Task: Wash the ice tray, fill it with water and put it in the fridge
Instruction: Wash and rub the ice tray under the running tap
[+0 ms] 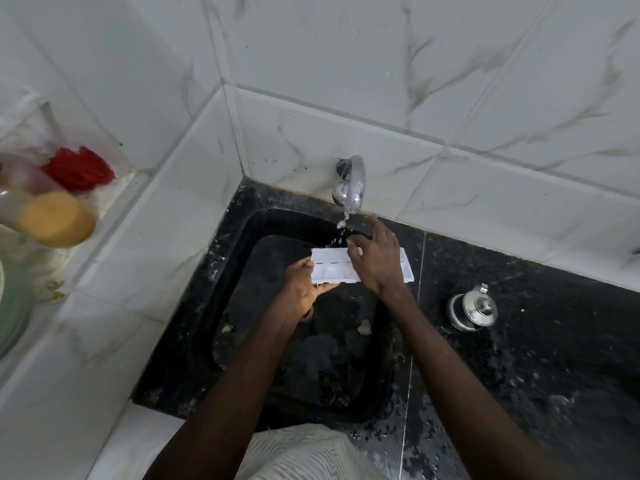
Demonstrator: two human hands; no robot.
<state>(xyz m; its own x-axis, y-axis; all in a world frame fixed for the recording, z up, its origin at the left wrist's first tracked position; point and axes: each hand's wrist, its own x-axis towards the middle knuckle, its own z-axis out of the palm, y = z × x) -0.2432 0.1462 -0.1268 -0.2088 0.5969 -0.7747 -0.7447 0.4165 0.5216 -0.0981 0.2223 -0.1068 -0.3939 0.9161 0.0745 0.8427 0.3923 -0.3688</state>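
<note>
Fingers of the left hand [299, 289] clamp the ice tray [332, 271] at nine o'clock; right hand [377, 263] lies across it, fingers spread.

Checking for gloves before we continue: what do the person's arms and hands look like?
No gloves: left hand and right hand are bare, with no ring, watch or band visible. Both forearms are uncovered, no sleeves in view. A pale striped garment shows at the bottom edge.
</note>
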